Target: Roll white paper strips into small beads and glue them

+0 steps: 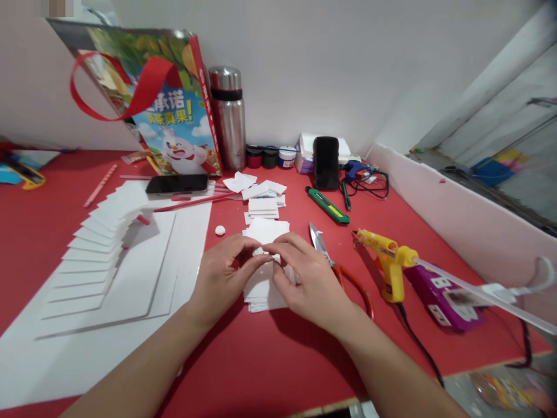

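White foam scrap (pixel 264 252) this small is, I am judging, risking a slip and a drop among the look-alike pieces of the stack (pixel 260 297) beneath, since only fingertips are gripping it. My left hand (pixel 220 280) and right hand (pixel 307 281) are pinching it shut from either side, just above the stack, with the scissors (pixel 324 249) lying just beside my right hand

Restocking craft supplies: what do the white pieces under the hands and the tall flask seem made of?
White pieces: likely foam board, matte, thick edges showing in the stack. Flask: apparently brushed stainless steel, with streaky silver reflections and a black band.
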The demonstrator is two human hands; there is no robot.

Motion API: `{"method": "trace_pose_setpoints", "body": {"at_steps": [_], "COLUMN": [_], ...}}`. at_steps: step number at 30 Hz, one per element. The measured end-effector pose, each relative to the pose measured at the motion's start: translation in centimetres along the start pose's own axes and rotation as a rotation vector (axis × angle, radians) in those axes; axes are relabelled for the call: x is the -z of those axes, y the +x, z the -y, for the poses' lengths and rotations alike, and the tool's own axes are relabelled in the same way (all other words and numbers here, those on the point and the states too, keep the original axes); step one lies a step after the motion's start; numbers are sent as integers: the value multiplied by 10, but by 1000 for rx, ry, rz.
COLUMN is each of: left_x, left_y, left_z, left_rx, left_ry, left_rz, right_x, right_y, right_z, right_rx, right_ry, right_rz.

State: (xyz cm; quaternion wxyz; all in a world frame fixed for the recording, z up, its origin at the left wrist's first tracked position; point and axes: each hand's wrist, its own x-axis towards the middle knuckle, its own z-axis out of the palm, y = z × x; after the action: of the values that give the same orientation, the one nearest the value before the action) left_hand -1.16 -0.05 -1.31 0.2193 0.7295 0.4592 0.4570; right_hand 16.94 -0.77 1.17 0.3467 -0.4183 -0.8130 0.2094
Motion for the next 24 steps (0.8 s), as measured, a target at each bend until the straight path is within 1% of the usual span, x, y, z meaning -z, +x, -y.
{"method": "trace_pose_setpoints", "body": {"at_steps": [2, 4, 8, 10, 13, 16, 19, 21, 24], "left_x": [0, 0, 0, 1, 1, 1, 0, -1, -1], "left_y": [-1, -2, -3, -2, -2, -1, 1, 2, 4], "left_z": [2, 3, 3, 2, 1, 0, -2, -4, -2], "left_rx": [-16, -31, -24, 12, 106, 205, 267, 305, 392], "left_ry": [33, 70, 113, 92, -12, -184, -368, -471, -582], "left_rz": [-4, -19, -80, -114, -170, -199, -174, -141, -115], "right_x": [-2, -3, -4, -4, -3, -1, -1, -3, -5], "right_y": [-1, -1, -2, -2, -3, -3, -4, -5, -8], "right_z": [-1, -1, -3, -4, -3, 1, 3, 2, -1], "right_rx": [20, -1, -126, -160, -158, -102, 3, 94, 227], "right_ry": [-22, 11, 223, 303, 340, 342, 302, 230, 88], "right_rz": [-3, 5, 68, 99, 116, 68, -32, -95, -109]}}
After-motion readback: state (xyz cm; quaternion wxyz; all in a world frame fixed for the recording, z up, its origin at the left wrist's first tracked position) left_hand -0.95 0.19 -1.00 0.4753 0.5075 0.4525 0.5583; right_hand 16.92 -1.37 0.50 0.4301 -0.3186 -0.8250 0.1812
